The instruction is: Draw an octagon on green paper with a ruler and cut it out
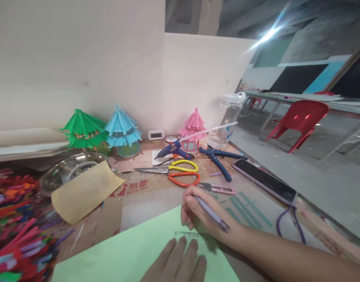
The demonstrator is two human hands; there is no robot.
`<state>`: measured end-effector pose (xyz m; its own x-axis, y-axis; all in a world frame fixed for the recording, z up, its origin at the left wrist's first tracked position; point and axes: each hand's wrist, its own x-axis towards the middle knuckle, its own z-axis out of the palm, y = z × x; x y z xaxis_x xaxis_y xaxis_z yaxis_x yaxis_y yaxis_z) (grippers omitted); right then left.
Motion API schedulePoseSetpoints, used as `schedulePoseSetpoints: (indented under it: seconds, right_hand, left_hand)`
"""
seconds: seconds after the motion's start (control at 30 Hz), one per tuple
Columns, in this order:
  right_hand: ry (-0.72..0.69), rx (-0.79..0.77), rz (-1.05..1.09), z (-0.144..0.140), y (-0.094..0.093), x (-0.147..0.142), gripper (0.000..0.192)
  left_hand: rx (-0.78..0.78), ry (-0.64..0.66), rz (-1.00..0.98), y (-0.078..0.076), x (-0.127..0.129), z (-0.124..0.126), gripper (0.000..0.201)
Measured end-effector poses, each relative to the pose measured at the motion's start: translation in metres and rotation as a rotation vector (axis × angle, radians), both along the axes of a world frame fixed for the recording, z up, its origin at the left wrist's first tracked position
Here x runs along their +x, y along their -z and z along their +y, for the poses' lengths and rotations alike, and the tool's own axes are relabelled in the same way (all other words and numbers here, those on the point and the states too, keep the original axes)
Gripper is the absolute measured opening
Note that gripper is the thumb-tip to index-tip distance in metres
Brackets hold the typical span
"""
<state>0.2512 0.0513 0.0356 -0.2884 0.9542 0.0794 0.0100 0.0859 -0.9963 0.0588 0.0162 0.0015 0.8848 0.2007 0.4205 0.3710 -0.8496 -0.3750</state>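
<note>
A sheet of light green paper (115, 254) lies across the front of the work surface. My left hand (177, 262) rests flat on it, fingers stretched out, the tips at a clear ruler (187, 234). Just beyond the ruler, my right hand (200, 213) is closed around a purple pen (211, 213). The pen slants back over the hand, and its writing tip is hidden by the fingers. Past that hand lie pink thread snips (222, 189) and scissors (182, 172) with yellow and orange handles.
Chenille stems (15, 223) pile up at left, near tan sandpaper (86, 192) and a metal dish (80, 160). Behind stand green (84, 129), blue (121, 127) and pink (194, 125) paper pavilions, a glue gun (172, 149), pliers (218, 158) and a bottle (228, 117). A phone (265, 180) lies right.
</note>
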Motion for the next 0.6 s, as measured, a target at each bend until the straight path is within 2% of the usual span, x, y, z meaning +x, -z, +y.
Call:
schedulePoseSetpoints:
  seconds: [0.13, 0.4, 0.6]
  right_hand:
    - [-0.017, -0.005, -0.038, -0.001, -0.002, 0.013, 0.053]
    - [0.027, 0.03, -0.012, -0.002, 0.002, 0.025, 0.048]
    - [0.03, 0.009, 0.013, -0.003, -0.002, 0.028, 0.044]
  left_hand:
    - [-0.041, -0.021, 0.006, 0.001, -0.004, -0.006, 0.026]
    - [-0.181, -0.041, -0.025, -0.015, -0.001, -0.015, 0.031]
    - [-0.235, -0.029, 0.051, -0.022, 0.002, -0.012, 0.037]
